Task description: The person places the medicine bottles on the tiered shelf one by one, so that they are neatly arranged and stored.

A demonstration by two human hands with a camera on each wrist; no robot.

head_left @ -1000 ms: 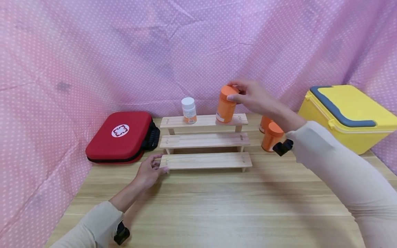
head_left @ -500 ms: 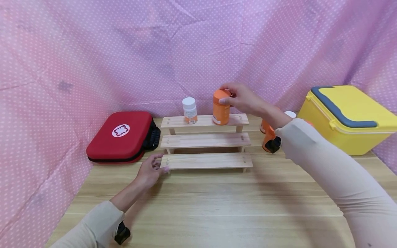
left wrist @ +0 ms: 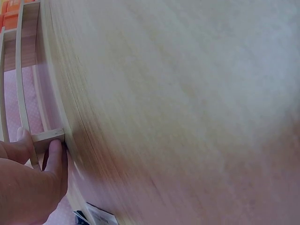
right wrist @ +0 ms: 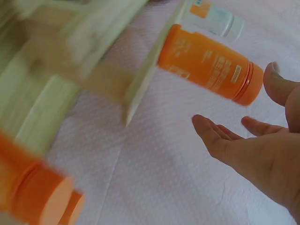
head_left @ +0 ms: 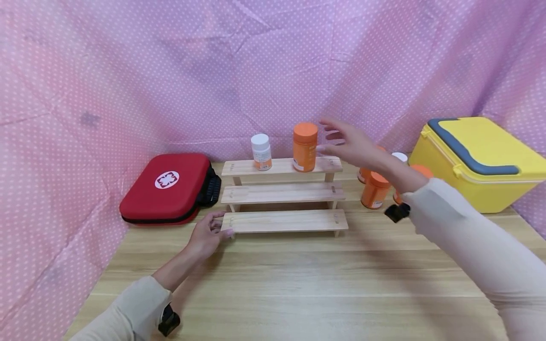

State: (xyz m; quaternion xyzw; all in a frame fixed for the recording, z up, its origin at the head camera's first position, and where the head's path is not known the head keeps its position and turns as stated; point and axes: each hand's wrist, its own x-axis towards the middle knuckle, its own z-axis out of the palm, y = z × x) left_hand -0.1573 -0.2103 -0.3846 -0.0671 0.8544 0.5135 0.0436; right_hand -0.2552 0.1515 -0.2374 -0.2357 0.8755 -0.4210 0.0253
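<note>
An orange bottle (head_left: 304, 148) with an orange cap stands upright on the top step of a three-step wooden rack (head_left: 281, 220). To its left on that step is a smaller white-capped bottle (head_left: 261, 152) with a white and orange label. My right hand (head_left: 350, 142) is just right of the orange bottle, fingers spread and holding nothing; the right wrist view shows a gap between fingers and bottle (right wrist: 211, 65). My left hand (head_left: 205, 235) grips the left end of the rack's lowest step. In the left wrist view its thumb and fingers pinch the rack's end support (left wrist: 47, 137).
Right of the rack stand several orange bottles (head_left: 375, 190) and a white-capped one (head_left: 400, 157), partly behind my right forearm. A yellow box (head_left: 482, 161) with a grey handle is at the far right. A red zipped case (head_left: 166, 189) lies at the left. A pink dotted cloth (head_left: 273, 71) hangs behind.
My right hand lowered the orange bottle leftward onto the top step, then let go and moved off to the right. My left hand stayed at the rack's end.
</note>
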